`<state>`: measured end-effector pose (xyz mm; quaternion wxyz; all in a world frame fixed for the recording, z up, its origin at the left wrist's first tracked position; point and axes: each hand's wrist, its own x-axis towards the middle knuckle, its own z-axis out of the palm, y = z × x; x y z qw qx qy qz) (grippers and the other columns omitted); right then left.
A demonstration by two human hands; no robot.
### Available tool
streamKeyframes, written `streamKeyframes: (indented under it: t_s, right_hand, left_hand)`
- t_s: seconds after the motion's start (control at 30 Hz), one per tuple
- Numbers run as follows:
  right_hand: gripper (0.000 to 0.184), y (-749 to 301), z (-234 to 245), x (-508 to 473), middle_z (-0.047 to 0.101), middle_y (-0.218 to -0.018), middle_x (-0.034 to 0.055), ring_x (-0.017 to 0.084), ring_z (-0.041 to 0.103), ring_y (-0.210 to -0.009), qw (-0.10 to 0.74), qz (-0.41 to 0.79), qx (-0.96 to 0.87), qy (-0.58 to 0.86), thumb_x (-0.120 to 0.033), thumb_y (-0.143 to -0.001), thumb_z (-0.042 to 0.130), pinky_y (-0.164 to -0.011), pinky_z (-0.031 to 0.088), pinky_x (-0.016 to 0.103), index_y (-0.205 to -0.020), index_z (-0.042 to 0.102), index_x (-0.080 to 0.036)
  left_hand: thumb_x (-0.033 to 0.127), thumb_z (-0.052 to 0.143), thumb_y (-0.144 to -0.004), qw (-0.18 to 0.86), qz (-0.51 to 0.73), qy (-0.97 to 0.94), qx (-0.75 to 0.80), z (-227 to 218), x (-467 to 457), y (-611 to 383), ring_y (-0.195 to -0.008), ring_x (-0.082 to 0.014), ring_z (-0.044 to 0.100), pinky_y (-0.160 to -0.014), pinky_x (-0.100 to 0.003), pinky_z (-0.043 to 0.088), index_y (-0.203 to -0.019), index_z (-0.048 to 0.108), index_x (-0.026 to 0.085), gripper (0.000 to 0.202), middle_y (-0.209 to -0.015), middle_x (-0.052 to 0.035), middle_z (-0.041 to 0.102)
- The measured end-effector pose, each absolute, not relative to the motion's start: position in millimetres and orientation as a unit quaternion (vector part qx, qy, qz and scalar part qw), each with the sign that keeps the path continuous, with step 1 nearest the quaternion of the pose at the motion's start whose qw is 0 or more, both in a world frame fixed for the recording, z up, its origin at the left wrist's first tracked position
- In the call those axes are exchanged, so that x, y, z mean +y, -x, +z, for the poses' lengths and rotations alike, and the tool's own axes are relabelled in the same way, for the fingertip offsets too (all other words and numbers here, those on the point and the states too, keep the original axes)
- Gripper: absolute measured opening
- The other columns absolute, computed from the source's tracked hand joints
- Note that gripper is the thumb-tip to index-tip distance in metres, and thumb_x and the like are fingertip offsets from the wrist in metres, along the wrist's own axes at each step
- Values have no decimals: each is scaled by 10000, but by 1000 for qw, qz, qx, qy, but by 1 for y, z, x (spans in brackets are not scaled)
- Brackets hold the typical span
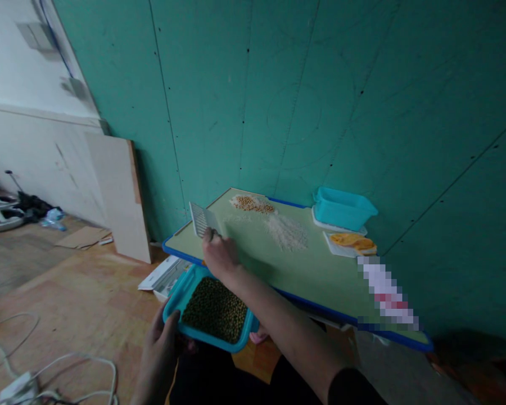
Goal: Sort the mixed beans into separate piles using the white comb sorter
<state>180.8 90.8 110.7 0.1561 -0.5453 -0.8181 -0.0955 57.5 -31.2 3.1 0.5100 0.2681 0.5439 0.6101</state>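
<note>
My left hand (162, 343) grips the near-left corner of a blue container (181, 292) filled with green beans (215, 309), held just below the table's front edge. My right hand (219, 253) reaches over the container and is closed on a flat, ridged white scraper (202, 218) standing at the left end of the green tabletop (303, 270). On the table farther back lie a pile of yellow beans (253, 203) and a pile of white grains (287, 232).
A second blue container (343, 207) on a white lid and a white tray of orange-yellow pieces (354, 242) sit at the table's back right, against the teal wall. A board leans left of the table. White cables and a power strip (17, 388) lie on the wooden floor.
</note>
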Motion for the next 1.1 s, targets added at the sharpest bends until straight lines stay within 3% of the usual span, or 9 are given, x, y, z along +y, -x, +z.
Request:
streamKeyframes:
  t_s: [0.13, 0.33, 0.43, 0.77, 1.1]
  right_hand:
    - [433, -142, 107, 123, 693, -1196, 317, 265, 760, -965, 148, -103, -829, 529, -62, -1015, 322, -753, 609, 342, -1379, 521, 63]
    - [348, -147, 115, 154, 755, -991, 260, 286, 764, -952, 157, -61, -808, 564, -29, -985, 383, -758, 623, 378, -1090, 713, 5]
    - [303, -166, 120, 154, 761, -970, 252, 287, 765, -956, 136, -60, -794, 589, -16, -962, 441, -770, 621, 379, -982, 744, -28]
    - [349, -245, 123, 126, 771, -1008, 240, 250, 768, -968, 119, -64, -713, 688, -31, -987, 404, -814, 593, 303, -1046, 747, -55]
    - [346, -322, 122, 95, 781, -1029, 189, 273, 756, -987, 166, -46, -612, 772, -95, -968, 430, -849, 545, 318, -1091, 753, -127]
  left_hand:
    - [489, 727, -773, 503, 613, -265, 549, 2, -31, -58, -290, -141, 521, -314, -217, 460, -1392, 539, 199, 709, -432, 112, 540]
    - [490, 731, -786, 497, 612, -282, 548, 2, -33, -57, -292, -148, 522, -303, -220, 429, -1377, 553, 196, 684, -436, 110, 538]
    - [483, 726, -788, 497, 613, -283, 546, 0, -32, -56, -284, -152, 519, -297, -221, 423, -1362, 559, 194, 664, -429, 109, 539]
    - [493, 761, -730, 497, 619, -270, 545, -12, -28, -52, -304, -133, 503, -312, -225, 460, -1359, 579, 181, 725, -435, 124, 506]
    - [538, 772, -743, 507, 602, -302, 538, -7, -29, -47, -344, -137, 524, -346, -232, 484, -1157, 621, 206, 552, -444, 116, 522]
